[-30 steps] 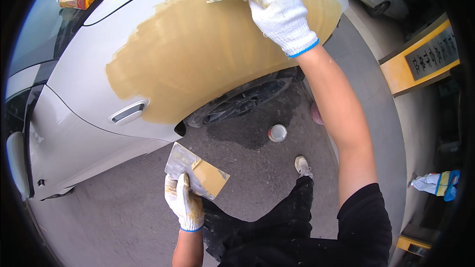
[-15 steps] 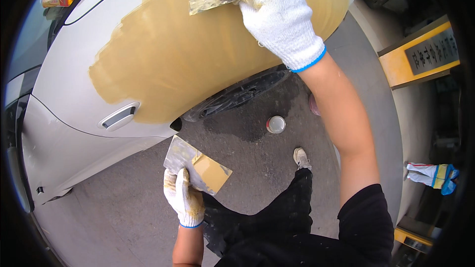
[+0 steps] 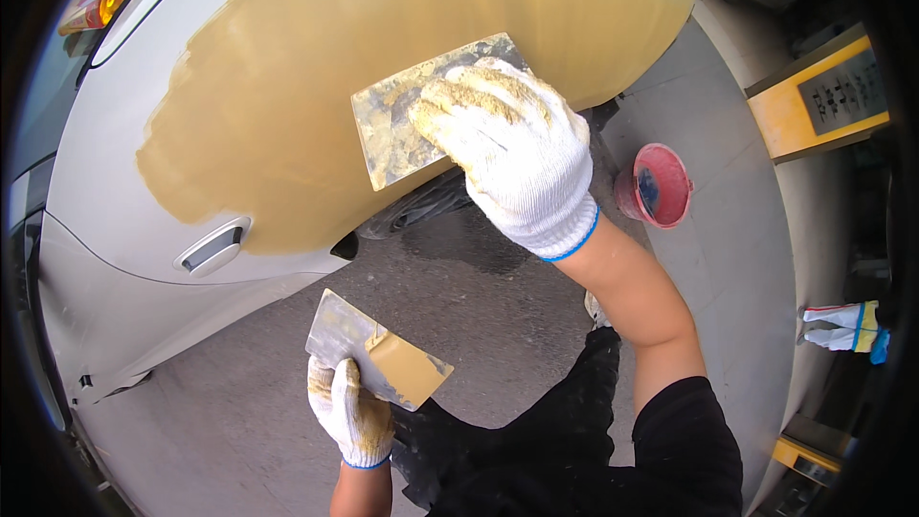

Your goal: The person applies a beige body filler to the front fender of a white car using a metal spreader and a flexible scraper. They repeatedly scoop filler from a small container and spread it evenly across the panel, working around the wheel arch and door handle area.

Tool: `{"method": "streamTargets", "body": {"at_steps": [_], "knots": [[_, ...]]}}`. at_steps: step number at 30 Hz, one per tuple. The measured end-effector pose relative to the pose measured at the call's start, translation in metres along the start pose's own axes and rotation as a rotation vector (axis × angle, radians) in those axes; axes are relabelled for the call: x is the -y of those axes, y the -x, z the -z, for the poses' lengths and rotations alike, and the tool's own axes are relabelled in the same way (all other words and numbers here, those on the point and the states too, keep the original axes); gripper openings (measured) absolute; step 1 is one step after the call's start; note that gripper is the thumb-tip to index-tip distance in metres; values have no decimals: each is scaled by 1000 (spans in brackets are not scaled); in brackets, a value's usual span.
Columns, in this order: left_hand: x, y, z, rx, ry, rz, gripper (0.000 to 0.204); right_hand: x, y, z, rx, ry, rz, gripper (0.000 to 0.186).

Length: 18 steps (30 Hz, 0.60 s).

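Note:
My right hand [image 3: 522,153], in a white knit glove stained with tan paste, grips a flat putty spreader [image 3: 397,124] crusted with dried filler. It hangs over the lower part of a broad patch of tan body filler [image 3: 287,86] on the silver car's rear side; whether it touches the panel I cannot tell. Lower down, my left hand [image 3: 349,412], gloved likewise, pinches a grey mixing plate [image 3: 335,330] by its near edge. A smooth layer of tan putty [image 3: 410,370] covers the plate's right half.
The car's door handle [image 3: 212,247] sits left of the patch, above the dark wheel [image 3: 421,206]. A red bucket [image 3: 655,186] stands on the pavement to the right. Yellow-framed signs [image 3: 818,96] and a person's legs [image 3: 831,325] show farther right. An orange-ended bottle [image 3: 96,5] rests at upper left.
My right hand has come down and toward me with its spreader, whose broad face now shows. The left hand still holds the plate. The red bucket has come into fuller view.

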State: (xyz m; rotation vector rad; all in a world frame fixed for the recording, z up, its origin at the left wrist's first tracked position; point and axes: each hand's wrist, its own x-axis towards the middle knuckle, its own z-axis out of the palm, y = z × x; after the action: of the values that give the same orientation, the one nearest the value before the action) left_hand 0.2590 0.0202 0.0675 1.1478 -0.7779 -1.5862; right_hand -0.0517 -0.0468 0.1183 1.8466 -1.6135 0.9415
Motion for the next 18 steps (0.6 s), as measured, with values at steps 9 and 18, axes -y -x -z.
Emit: {"method": "streamTargets", "body": {"at_steps": [9, 18], "knots": [[6, -1, 1, 32, -11, 25, 42, 5, 63, -41, -73, -58, 1, 31], [3, -3, 11, 53, -99, 70, 43, 18, 107, -69, 2, -213, -25, 36]]}}
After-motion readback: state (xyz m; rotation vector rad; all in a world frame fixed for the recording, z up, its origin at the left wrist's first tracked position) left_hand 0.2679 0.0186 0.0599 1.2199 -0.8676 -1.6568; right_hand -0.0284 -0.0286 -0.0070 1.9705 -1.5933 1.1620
